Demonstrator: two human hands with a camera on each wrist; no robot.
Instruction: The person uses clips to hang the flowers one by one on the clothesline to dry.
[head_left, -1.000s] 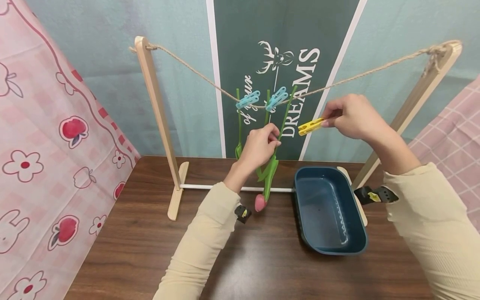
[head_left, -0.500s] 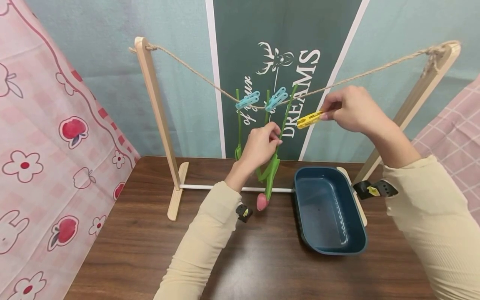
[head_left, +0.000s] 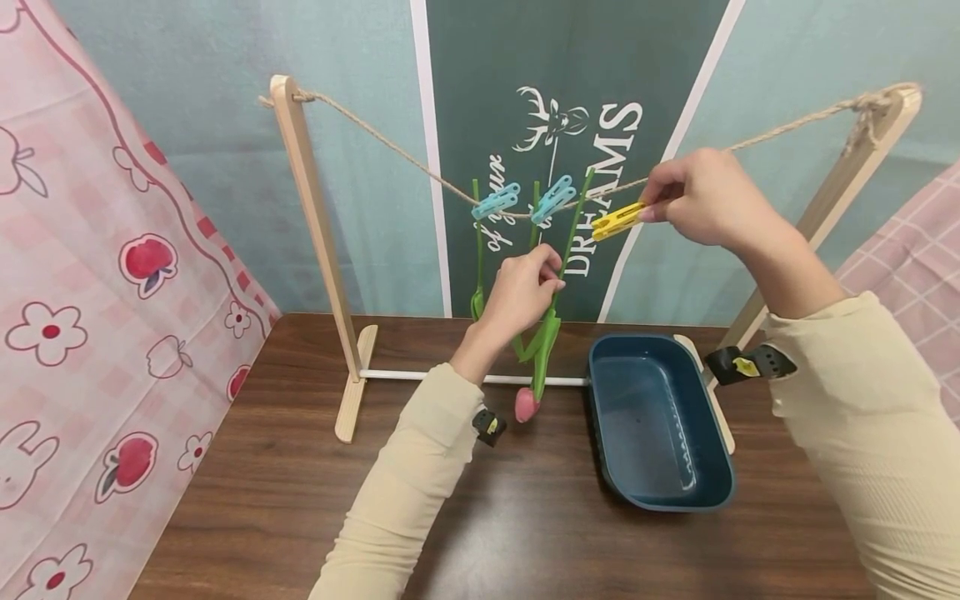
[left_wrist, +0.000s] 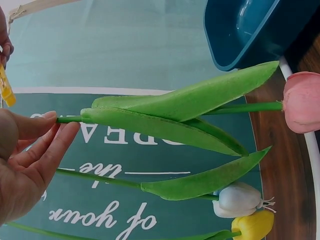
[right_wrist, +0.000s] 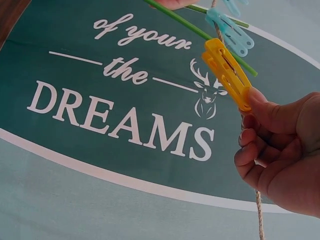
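My left hand [head_left: 521, 287] pinches the green stem of a pink tulip [head_left: 527, 405], which hangs head down with its stem end beside the rope [head_left: 397, 148]. Between the thumb and fingers of my right hand [head_left: 701, 200] is a yellow clothespin [head_left: 617, 222], its tip just right of that stem. Two blue clothespins, a left one [head_left: 496, 201] and a right one [head_left: 553, 199], grip the rope with flower stems. In the left wrist view a white tulip [left_wrist: 239, 200] and a yellow tulip [left_wrist: 254, 225] hang beside the pink one; my left forearm hides them in the head view.
Wooden posts, left [head_left: 315, 225] and right [head_left: 855, 183], hold the rope's ends. A white rod [head_left: 397, 375] runs low between their feet. The blue bin [head_left: 660, 492] stands on the brown table [head_left: 525, 517] at right. A printed cloth [head_left: 600, 50] hangs behind.
My right hand has risen with the yellow clothespin, bringing it closer to the rope's height. The pink tulip's head has swung slightly right, while my left hand stays almost in place.
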